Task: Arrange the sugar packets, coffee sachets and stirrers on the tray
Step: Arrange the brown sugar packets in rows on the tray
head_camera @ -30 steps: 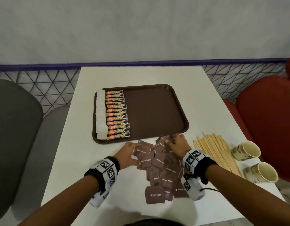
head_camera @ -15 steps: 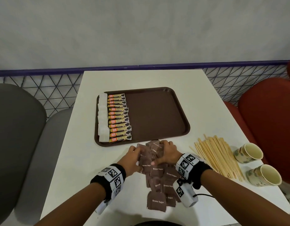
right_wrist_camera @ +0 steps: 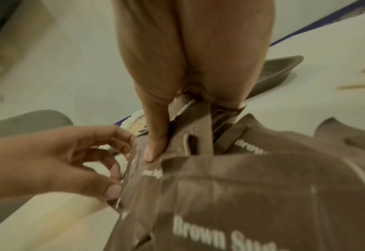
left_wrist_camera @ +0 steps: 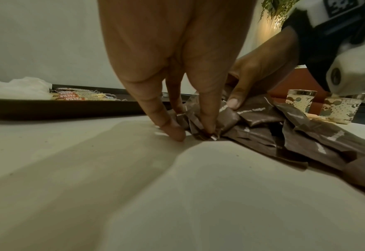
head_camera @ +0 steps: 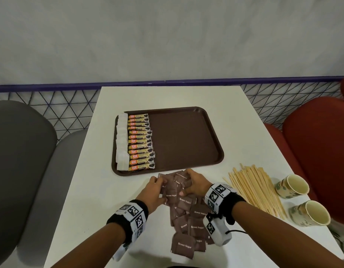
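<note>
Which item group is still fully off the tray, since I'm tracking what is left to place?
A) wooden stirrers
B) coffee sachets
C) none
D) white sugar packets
A: the wooden stirrers lie in a heap on the table right of the tray, which already holds the coffee sachets and white sugar packets.

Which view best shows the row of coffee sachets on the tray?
The head view: the coffee sachets lie in one full column at the tray's left side, beside white packets. The left wrist view shows them only edge-on past the tray rim. The right wrist view catches a sliver behind the right hand.
</note>
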